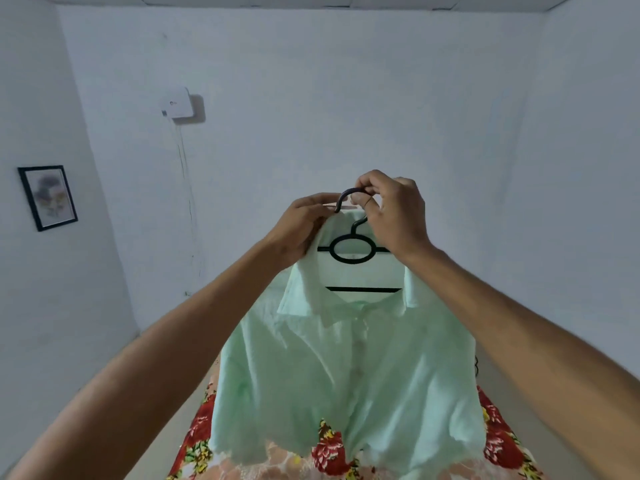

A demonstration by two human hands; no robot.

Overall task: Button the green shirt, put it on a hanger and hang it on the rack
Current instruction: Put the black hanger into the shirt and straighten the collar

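Shirt, pale green, is seen draped on a black hanger and held up in the air in front of the person, above a bed covered with a floral sheet. The front looks buttoned down, though the buttons are too blurred to be counted. The collar is spread round the hanger's neck and the hem hangs loose just over the sheet.

The top of the hanger's hook is pinched by the right grip, fingers curled round it. The left grip is clenched on the collar and shoulder cloth just beside the hook.

The shirt is judged light, thin and floppy, and likely to slide off the hanger arms if tilted. The hanger is judged stiff. Hold is best taken at the hook, with the collar steadied so the shoulders sit level.

No container is seen; the hanger is the only carrier, and only the shirt is on it. The rack is not in view, so hanging is judged not yet done.

A white box with a cable is fixed on the far wall, and a framed picture on the left wall.
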